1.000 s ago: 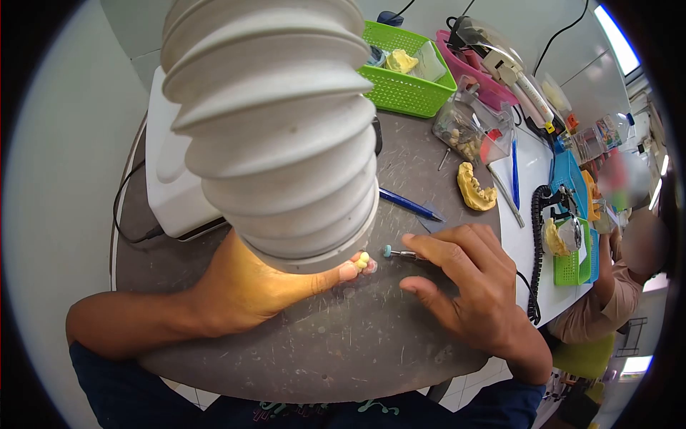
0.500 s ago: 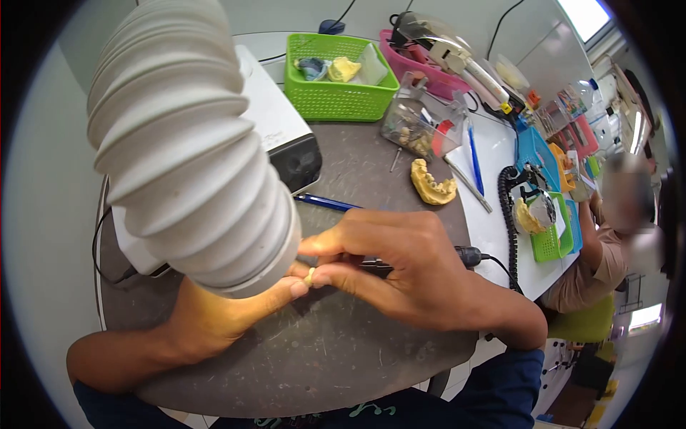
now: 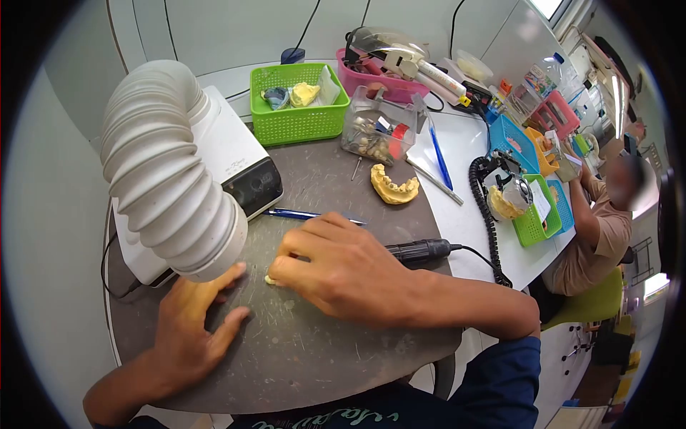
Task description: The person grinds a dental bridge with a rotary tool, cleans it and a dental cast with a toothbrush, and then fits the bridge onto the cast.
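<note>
My right hand (image 3: 336, 272) is closed low over the grey-brown table mat (image 3: 307, 365), fingertips pinched at a small pale-yellow piece (image 3: 270, 280). Most of that piece is hidden by the fingers. To its left, my left hand (image 3: 193, 322) is open and holds nothing, thumb and fingers apart. Its fingertips reach beneath the mouth of a white ribbed suction hose (image 3: 171, 179). A black handpiece (image 3: 421, 252) with a cord lies just beyond my right hand, partly covered by it. Behind my knuckles rests a blue pen-like tool (image 3: 300, 214).
A yellow dental cast (image 3: 393, 186) sits on the mat near a clear box of small parts (image 3: 375, 132). Behind are a green basket (image 3: 296, 125) and a white machine (image 3: 236, 157). At right stand an articulator (image 3: 504, 196), more baskets and a seated person (image 3: 597, 229).
My hands have parted: the left let go of the small piece, moved left and opened. My right hand has shifted left and down to the mat with it. The view has tilted up.
</note>
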`<state>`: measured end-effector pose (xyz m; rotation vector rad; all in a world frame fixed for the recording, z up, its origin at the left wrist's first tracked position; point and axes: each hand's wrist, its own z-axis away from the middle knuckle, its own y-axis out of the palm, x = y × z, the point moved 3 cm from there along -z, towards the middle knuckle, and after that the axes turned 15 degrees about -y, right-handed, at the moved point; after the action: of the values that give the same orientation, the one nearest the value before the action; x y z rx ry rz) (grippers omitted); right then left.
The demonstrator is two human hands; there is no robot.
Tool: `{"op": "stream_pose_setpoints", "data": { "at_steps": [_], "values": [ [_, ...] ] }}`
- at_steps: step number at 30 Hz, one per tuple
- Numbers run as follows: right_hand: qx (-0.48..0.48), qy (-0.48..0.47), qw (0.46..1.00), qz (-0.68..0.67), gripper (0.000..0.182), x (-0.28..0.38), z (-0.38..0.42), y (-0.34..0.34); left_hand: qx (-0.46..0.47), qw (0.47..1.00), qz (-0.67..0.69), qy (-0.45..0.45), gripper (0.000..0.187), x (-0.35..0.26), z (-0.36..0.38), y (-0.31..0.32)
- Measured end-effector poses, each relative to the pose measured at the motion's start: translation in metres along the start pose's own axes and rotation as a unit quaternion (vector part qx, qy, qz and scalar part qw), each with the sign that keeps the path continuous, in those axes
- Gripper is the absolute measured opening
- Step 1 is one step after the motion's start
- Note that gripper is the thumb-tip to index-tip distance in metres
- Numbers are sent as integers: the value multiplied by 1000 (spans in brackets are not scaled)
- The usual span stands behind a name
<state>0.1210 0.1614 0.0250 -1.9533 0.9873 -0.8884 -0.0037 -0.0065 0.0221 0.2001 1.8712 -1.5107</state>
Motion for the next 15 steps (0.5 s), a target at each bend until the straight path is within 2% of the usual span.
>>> {"op": "stream_pose_setpoints", "data": {
  "at_steps": [1, 3, 5, 7, 8, 10, 12, 13, 14, 15],
  "values": [
    [-1, -21, 1000, 21, 15, 0, 1, 4, 0, 1000, -4, 4, 51, 0, 7, -1],
    [-1, -38, 997, 64, 15, 0, 4, 6, -71, 985, -130, 89, 54, -2, 23, -4],
    [1, -55, 993, 107, 15, 2, 5, 6, -71, 985, -140, 71, 54, 0, 40, -6],
    [-20, -62, 992, 107, 16, 3, 6, 3, -143, 978, -150, 26, 33, 1, 54, -12],
    [-22, -62, 992, 111, 16, 3, 6, -5, -144, 977, -151, 31, 33, 8, 64, -13],
    [-50, -50, 982, 173, 16, -4, 11, -34, -205, 949, -241, -18, 14, 36, 85, -25],
    [-109, 19, 965, 239, 12, -34, 25, -66, -205, 954, -212, -60, 11, 77, 102, -37],
    [-94, 64, 959, 259, 9, -46, 34, -85, -209, 956, -183, -98, 12, 88, 116, -40],
    [-40, 161, 937, 307, 9, -66, 46, -99, -203, 953, -191, -119, 12, 87, 124, -44],
    [43, 264, 900, 343, 13, -78, 51, -110, -196, 936, -135, -258, 9, 93, 123, -50]
  ]
}}
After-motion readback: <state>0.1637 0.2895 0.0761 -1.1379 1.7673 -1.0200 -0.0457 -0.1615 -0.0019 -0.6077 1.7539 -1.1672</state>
